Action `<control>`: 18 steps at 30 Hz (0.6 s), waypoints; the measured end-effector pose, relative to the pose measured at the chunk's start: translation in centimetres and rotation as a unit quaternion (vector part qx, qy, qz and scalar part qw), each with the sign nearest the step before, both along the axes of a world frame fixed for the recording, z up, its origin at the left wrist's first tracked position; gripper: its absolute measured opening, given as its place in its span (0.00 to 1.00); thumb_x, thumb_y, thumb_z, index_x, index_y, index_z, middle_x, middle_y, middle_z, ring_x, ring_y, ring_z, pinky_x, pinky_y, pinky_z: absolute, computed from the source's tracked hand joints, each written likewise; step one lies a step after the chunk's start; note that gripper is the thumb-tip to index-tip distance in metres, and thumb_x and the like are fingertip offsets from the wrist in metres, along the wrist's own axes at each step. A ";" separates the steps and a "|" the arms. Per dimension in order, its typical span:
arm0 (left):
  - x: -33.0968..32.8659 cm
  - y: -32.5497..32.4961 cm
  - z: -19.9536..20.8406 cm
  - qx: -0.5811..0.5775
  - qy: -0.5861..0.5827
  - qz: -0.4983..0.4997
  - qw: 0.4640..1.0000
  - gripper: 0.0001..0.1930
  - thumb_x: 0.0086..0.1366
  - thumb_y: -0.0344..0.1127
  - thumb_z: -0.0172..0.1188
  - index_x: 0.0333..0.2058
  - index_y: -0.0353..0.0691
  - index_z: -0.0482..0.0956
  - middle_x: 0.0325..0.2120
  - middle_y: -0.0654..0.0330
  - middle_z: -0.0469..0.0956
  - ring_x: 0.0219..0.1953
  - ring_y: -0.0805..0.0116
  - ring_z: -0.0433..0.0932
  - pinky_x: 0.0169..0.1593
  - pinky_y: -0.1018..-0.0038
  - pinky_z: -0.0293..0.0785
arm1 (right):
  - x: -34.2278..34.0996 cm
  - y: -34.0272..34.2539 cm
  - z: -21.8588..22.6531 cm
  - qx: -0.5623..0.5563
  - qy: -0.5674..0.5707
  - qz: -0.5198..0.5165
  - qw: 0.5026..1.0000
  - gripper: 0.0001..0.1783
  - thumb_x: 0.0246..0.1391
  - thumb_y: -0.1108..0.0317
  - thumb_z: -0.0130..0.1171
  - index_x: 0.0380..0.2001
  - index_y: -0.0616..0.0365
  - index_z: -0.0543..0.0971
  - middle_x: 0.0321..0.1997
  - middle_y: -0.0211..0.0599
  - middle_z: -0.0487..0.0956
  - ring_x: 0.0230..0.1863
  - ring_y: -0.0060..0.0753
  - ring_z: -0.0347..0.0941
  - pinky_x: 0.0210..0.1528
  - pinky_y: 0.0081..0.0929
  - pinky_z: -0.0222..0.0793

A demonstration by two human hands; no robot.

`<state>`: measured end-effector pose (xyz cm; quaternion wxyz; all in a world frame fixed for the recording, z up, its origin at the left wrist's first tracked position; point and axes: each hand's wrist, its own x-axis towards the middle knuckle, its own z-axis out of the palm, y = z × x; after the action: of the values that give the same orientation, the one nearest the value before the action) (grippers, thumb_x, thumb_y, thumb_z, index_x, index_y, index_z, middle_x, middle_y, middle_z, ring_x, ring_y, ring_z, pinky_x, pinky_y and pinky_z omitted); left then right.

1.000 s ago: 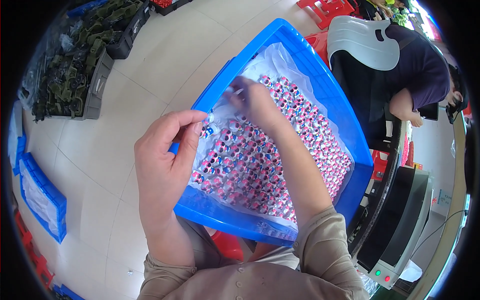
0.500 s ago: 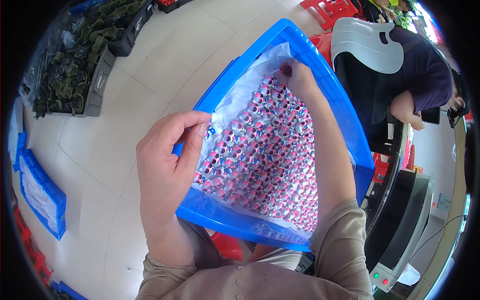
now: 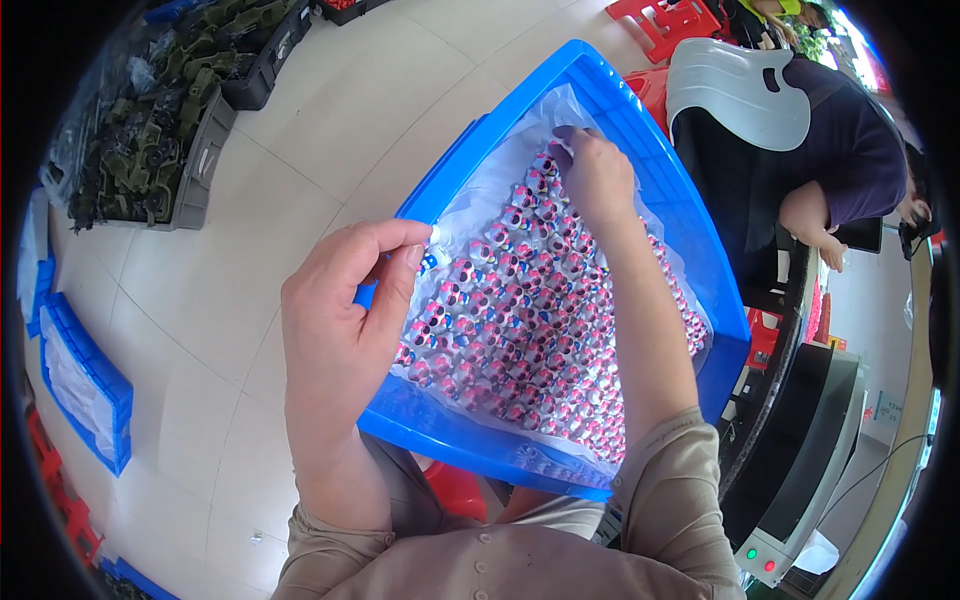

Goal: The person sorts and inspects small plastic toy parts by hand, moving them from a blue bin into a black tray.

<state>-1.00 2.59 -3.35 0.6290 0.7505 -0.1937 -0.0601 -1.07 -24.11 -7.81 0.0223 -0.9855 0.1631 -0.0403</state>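
Note:
A blue plastic crate (image 3: 478, 462) lined with thin white sheeting (image 3: 465, 208) stands in front of me. Rows of small pink, white and blue toy figures (image 3: 535, 340) fill much of it. At the crate's left rim my left hand (image 3: 345, 300) pinches a small white-and-blue toy figure (image 3: 432, 262) between thumb and forefinger. My right hand (image 3: 598, 180) reaches over the crate to its far corner, fingers bent down at the end of the rows. Whatever its fingertips hold, if anything, is hidden.
Grey bins of dark green parts (image 3: 150, 160) stand at the far left. Another lined blue crate (image 3: 85, 385) is on the floor at left. Beyond the right rim, a person (image 3: 840, 130) sits by a white chair back (image 3: 735, 95). A machine (image 3: 800, 470) stands at right.
My right hand has shifted slightly within the far corner, its fingers turning more downward. My left hand keeps its pinch on the toy figure. The whole view has shifted slightly.

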 end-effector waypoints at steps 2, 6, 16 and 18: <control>0.0 0.2 0.1 0.002 0.002 0.003 1.000 0.04 0.56 0.25 0.56 0.32 0.35 0.76 0.25 0.59 0.75 0.25 0.73 0.73 0.29 0.80 0.68 | -0.5 2.9 0.4 0.056 0.014 0.047 0.997 0.12 0.47 0.67 0.57 0.37 0.56 0.78 0.33 0.46 0.78 0.34 0.44 0.75 0.37 0.32 0.70; 0.0 0.3 0.0 0.000 0.005 -0.002 1.000 0.04 0.57 0.25 0.56 0.32 0.35 0.76 0.25 0.59 0.76 0.25 0.73 0.73 0.29 0.80 0.68 | -2.0 9.2 0.6 0.276 0.099 0.021 0.956 0.21 0.38 0.56 0.64 0.32 0.61 0.77 0.28 0.44 0.78 0.31 0.46 0.75 0.36 0.34 0.70; -0.1 0.1 0.1 -0.001 0.011 -0.002 1.000 0.04 0.57 0.24 0.56 0.32 0.35 0.76 0.25 0.59 0.75 0.25 0.73 0.73 0.29 0.80 0.68 | -1.8 9.1 -2.4 0.411 0.085 0.005 0.908 0.19 0.38 0.64 0.62 0.35 0.63 0.77 0.32 0.48 0.77 0.33 0.43 0.75 0.36 0.33 0.69; -0.1 0.3 0.1 -0.008 0.018 0.003 1.000 0.04 0.56 0.24 0.56 0.32 0.35 0.76 0.25 0.59 0.75 0.25 0.73 0.73 0.29 0.80 0.68 | -2.1 8.1 -1.7 0.421 0.036 0.026 0.906 0.17 0.40 0.68 0.59 0.37 0.62 0.77 0.32 0.43 0.77 0.30 0.35 0.74 0.35 0.28 0.69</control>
<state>-1.07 2.94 -3.29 0.6384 0.7451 -0.1800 -0.0702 -3.17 -15.97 -9.55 0.4303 -0.8892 0.1397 0.0683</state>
